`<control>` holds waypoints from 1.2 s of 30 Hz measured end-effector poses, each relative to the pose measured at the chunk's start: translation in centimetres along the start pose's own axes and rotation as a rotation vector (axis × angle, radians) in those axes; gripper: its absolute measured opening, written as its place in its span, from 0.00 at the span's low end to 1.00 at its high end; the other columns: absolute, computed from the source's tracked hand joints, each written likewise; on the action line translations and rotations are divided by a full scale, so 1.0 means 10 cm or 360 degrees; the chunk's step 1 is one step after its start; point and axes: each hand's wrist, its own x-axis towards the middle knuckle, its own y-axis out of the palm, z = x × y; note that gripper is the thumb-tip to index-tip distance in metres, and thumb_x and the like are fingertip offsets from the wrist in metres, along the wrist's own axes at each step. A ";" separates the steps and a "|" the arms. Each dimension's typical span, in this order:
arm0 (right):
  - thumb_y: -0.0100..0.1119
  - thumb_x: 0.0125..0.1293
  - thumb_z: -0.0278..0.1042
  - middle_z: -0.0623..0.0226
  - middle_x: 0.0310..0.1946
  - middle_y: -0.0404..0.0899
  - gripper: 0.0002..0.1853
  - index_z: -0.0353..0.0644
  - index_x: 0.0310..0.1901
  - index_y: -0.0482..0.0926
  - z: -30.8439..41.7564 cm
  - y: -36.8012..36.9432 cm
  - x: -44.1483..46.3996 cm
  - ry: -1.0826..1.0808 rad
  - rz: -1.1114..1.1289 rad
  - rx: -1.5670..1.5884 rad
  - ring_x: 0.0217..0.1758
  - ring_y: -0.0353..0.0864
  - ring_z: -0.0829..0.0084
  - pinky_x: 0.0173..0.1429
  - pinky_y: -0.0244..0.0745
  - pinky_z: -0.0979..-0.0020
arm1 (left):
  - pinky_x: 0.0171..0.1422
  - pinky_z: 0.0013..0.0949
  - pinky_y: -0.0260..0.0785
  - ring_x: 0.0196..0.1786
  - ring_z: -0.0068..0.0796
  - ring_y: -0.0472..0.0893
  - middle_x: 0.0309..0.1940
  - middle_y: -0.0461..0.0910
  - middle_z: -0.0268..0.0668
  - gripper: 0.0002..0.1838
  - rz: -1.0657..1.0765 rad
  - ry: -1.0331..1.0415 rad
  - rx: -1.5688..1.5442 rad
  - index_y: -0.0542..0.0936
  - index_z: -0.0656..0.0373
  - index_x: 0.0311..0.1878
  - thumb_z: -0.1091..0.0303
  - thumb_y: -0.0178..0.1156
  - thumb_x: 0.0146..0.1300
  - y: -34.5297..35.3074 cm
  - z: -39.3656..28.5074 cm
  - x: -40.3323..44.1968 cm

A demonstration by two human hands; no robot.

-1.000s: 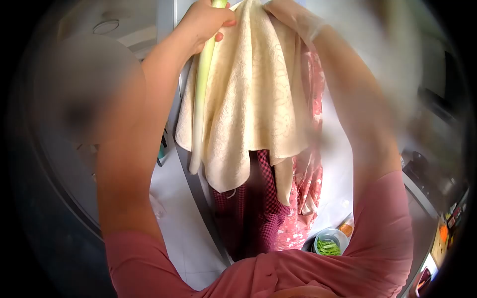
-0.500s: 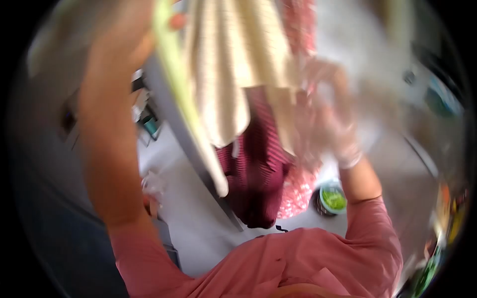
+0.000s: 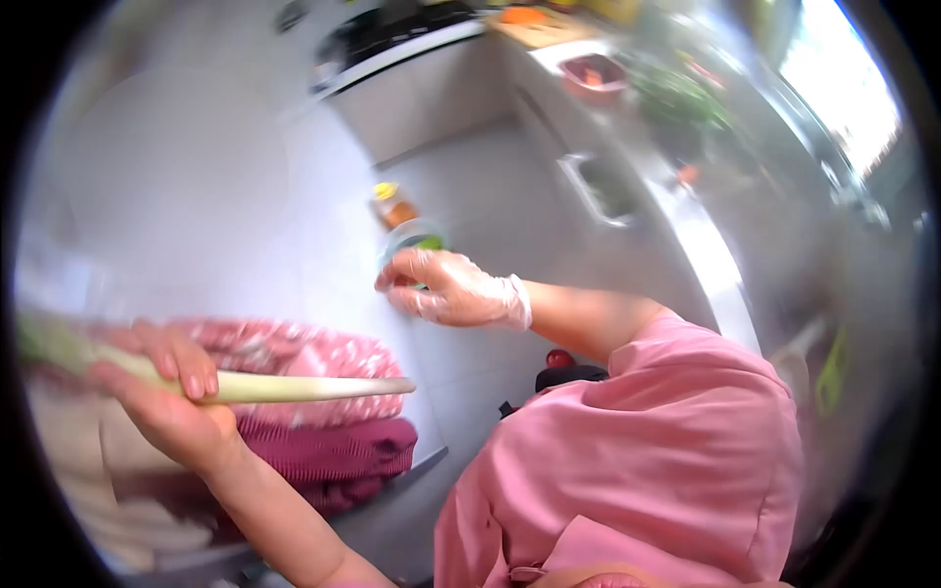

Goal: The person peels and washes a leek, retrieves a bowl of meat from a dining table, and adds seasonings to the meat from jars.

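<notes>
My bare left hand [image 3: 176,392] is closed around a long green onion [image 3: 304,387]. Its white end points right, and its leafy green end blurs away at the far left. Under and beside it are a pink patterned cloth [image 3: 323,351], a maroon ribbed garment [image 3: 323,453] and a cream cloth [image 3: 69,441]. My right hand [image 3: 451,289], in a clear plastic glove, is held out with loosely bent fingers and nothing visible in them. Just beyond it, partly hidden by the fingers, stands a bin [image 3: 412,233] with something green inside.
A yellow-capped bottle [image 3: 392,204] stands on the floor [image 3: 470,196] behind the bin. Along the right runs a counter [image 3: 686,220] with a pink basin [image 3: 593,78], leafy greens [image 3: 676,98] and a cutting board [image 3: 539,27]. A black stove [image 3: 412,27] is at the back.
My view has swung right towards the counter and stove. The green onion in my left hand has gone from steeply upright to nearly level. My right hand has moved off the hanging cloths.
</notes>
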 end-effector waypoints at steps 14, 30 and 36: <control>0.52 0.54 0.39 0.46 0.60 0.64 0.29 0.32 0.56 0.68 -1.13 -4.61 -4.71 0.1597 -0.2474 -0.2405 0.67 0.58 0.50 0.71 0.55 0.55 | 0.15 0.14 0.54 0.15 0.08 0.62 0.17 0.63 0.23 0.22 0.1879 -0.0886 0.0084 0.69 0.52 0.33 0.41 0.46 0.69 4.28 1.59 -0.71; 0.54 0.55 0.42 0.52 0.59 0.69 0.26 0.35 0.53 0.73 -0.36 -4.30 -5.81 0.2613 -0.1949 -0.2503 0.63 0.65 0.54 0.66 0.63 0.58 | 0.17 0.32 0.63 0.16 0.25 0.69 0.19 0.67 0.35 0.30 0.3193 -0.0969 0.0444 0.68 0.63 0.35 0.41 0.36 0.72 6.60 2.52 -2.86; 0.55 0.68 0.38 0.63 0.42 0.77 0.15 0.36 0.49 0.73 -1.00 -4.10 -5.20 0.0968 -0.3032 0.0660 0.44 0.79 0.67 0.48 0.76 0.67 | 0.19 0.35 0.67 0.17 0.31 0.72 0.24 0.74 0.40 0.24 0.3513 -0.0865 0.0476 0.68 0.66 0.43 0.49 0.42 0.71 7.28 2.61 -3.56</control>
